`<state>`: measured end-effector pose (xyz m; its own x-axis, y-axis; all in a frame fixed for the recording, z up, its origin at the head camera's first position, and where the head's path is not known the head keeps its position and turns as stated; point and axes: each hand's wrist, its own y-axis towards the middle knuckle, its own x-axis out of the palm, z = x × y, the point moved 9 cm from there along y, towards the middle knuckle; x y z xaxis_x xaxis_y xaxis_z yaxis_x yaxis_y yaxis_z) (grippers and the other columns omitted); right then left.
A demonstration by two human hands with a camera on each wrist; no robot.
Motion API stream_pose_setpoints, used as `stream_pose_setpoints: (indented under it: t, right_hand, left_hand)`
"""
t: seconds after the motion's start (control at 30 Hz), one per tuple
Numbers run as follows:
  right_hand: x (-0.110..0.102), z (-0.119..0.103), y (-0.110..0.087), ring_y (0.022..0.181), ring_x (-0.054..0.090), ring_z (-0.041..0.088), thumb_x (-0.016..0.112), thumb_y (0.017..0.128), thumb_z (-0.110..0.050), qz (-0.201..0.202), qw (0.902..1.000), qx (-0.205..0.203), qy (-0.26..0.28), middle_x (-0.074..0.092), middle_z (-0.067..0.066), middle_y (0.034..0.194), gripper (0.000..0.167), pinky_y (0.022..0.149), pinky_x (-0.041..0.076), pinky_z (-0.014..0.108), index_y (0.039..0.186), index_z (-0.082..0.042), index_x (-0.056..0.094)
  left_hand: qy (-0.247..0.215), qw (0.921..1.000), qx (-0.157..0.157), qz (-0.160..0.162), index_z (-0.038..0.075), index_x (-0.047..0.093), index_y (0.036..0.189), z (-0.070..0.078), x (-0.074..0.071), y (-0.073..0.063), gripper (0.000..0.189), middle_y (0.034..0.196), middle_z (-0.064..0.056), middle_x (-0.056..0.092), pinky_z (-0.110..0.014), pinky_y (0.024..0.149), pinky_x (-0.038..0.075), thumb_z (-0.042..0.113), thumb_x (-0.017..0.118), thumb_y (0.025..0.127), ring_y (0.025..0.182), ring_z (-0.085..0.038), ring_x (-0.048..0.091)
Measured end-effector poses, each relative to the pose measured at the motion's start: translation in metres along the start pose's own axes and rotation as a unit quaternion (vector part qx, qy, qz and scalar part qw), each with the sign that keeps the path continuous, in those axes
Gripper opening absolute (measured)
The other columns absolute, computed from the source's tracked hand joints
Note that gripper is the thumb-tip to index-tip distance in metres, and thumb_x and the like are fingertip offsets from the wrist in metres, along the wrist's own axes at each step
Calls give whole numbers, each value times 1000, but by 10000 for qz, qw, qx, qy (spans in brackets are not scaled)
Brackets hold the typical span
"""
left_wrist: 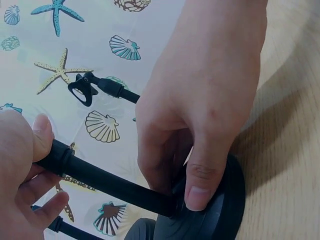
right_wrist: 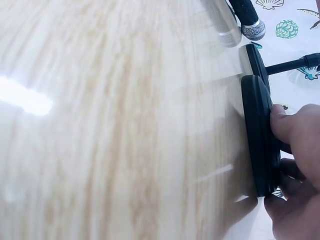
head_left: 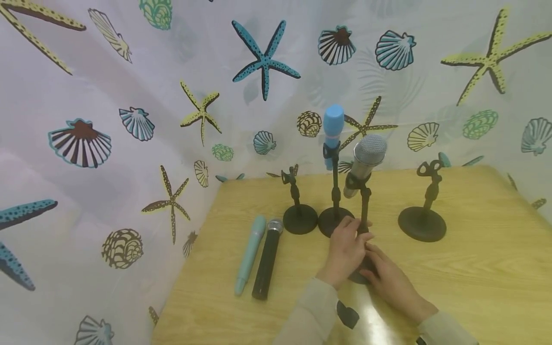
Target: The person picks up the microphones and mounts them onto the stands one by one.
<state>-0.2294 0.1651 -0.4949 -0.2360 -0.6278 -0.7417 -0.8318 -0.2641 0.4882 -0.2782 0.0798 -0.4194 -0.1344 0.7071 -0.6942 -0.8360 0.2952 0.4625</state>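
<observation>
My left hand (head_left: 346,249) grips the upright pole of a black desktop microphone stand (head_left: 364,211). In the left wrist view, its thumb and fingers (left_wrist: 42,135) curl round the pole. Low down, my right hand (head_left: 394,282) holds the same stand's round base (right_wrist: 260,140), its thumb on the upper face. A silver microphone (head_left: 364,160) with a mesh head sits tilted in this stand's clip. Just behind, a blue microphone (head_left: 333,127) stands in the clip of another stand (head_left: 335,191). The hands cover much of the held stand's lower part.
Left of the hands, a mint-green microphone (head_left: 250,256) and a black microphone (head_left: 267,261) lie side by side on the wooden table (head_left: 483,287). Two stands with bare clips, a left one (head_left: 299,218) and a right one (head_left: 422,223), stand near the back. A shell-patterned curtain (head_left: 258,120) hangs behind.
</observation>
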Motion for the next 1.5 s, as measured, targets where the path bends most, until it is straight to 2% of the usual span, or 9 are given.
stream_pose_setpoints:
  t: [0.1, 0.2, 0.33, 0.47, 0.63, 0.83, 1.0, 1.17, 1.5]
  right_hand:
    - [2, 1, -1, 120, 57, 48, 76, 83, -4, -59, 10000, 75, -1, 52, 29, 138, 50, 96, 50, 58, 126, 10, 55]
    - [3, 1, -2, 120, 57, 48, 76, 83, -4, -86, 9999, 91, 22, 51, 29, 139, 51, 97, 50, 57, 127, 10, 55]
    - [2, -1, -1, 119, 58, 46, 76, 82, -3, -51, 10000, -26, 58, 51, 28, 139, 51, 96, 51, 55, 127, 11, 54]
    - [1, -1, -1, 119, 58, 47, 76, 82, -2, 43, 9999, -27, 100, 52, 27, 138, 52, 95, 51, 56, 127, 9, 54]
    - [1, 1, -4, 120, 57, 47, 75, 82, -1, 40, 9998, -21, 178, 52, 26, 139, 57, 96, 50, 57, 133, 6, 51]
    - [7, 5, -5, 127, 52, 49, 72, 86, -4, -234, 9991, 202, 305, 43, 29, 148, 62, 99, 48, 58, 142, 4, 45]
    - [7, 9, -1, 126, 53, 46, 71, 88, -5, -293, 9982, 350, 396, 50, 24, 143, 53, 101, 47, 57, 136, 3, 51]
    - [6, 10, 1, 127, 52, 47, 72, 87, -3, -332, 9973, 416, 501, 50, 24, 143, 51, 103, 44, 58, 134, 5, 53]
    - [9, 11, 0, 128, 51, 47, 72, 87, -4, -365, 9972, 418, 506, 47, 24, 146, 51, 102, 44, 58, 133, 7, 53]
  left_hand:
    - [-47, 9997, 176, -151, 19, 70, 107, -1, 1, 1, 15, 97, 3, 66, -13, 76, 49, 21, 67, 93, 84, -9, 64]
    - [-520, 9972, 88, -531, 19, 69, 108, -8, 6, 3, 14, 99, 5, 70, -13, 84, 50, 23, 64, 95, 94, -6, 67]
    - [-1590, 9809, -394, -1052, 18, 68, 109, -17, 15, 4, 18, 101, 5, 74, -13, 88, 50, 26, 61, 94, 98, -1, 66]
    - [-1903, 9712, -737, -1233, 18, 62, 111, -17, 26, 0, 16, 101, 4, 69, -17, 84, 50, 26, 55, 100, 93, -1, 61]
    - [-2363, 9583, -985, -1272, 16, 46, 111, -10, 40, -7, 10, 91, 7, 49, -18, 75, 47, 24, 41, 107, 81, -4, 50]
    - [-3138, 9342, -1235, -1165, 17, 45, 103, -13, 45, -8, 21, 75, 8, 41, -18, 57, 38, 38, 43, 104, 65, -3, 42]
    - [-3180, 9319, -1274, -1191, 17, 47, 100, -16, 45, -4, 26, 71, 8, 40, -18, 53, 36, 42, 42, 103, 60, -4, 39]
    - [-3196, 9302, -1355, -1193, 16, 50, 96, -16, 42, 1, 25, 73, 9, 44, -18, 59, 38, 39, 44, 103, 64, -4, 42]
    - [-3536, 9124, -1590, -1314, 17, 51, 91, -24, 47, -1, 25, 82, 9, 50, -22, 69, 43, 41, 45, 100, 76, -7, 49]
